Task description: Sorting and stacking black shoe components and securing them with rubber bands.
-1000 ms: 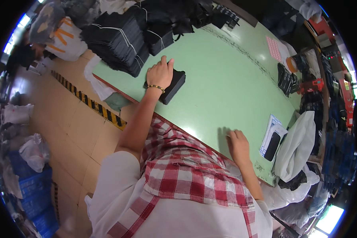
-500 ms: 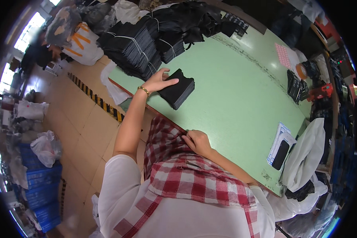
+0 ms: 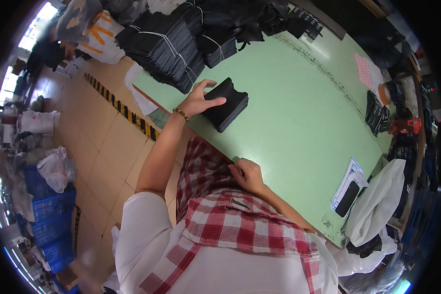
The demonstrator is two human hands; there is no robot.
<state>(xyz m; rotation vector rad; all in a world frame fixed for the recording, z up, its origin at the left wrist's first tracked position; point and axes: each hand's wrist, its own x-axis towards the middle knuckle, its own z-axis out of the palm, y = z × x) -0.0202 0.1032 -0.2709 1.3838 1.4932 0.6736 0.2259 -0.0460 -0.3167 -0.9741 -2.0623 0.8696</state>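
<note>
A small stack of black cut fabric pieces [image 3: 230, 105], with a notched far edge, lies on the green table near its front edge. My left hand [image 3: 199, 100], with a beaded bracelet at the wrist, holds this stack at its left side. The thumb lies over the top piece, and the other fingers are spread along the side, partly hidden. At the table's front edge rests my right hand [image 3: 249, 175], its fingers curled in against the edge. No object shows in it. Just beyond the left hand stands a tall tied bundle of black pieces [image 3: 159, 46].
More tied black bundles [image 3: 215, 46] line the far left of the green table [image 3: 289, 122]. At the right lie a phone [image 3: 348, 198], a white plastic bag [image 3: 377, 203] and a tape roll [image 3: 383, 94]. Blue crates [image 3: 51, 215] stand on the floor at the left.
The whole view has shifted slightly. My left hand keeps its place on the black stack, its thumb still on top. My right hand stays curled at the table edge.
</note>
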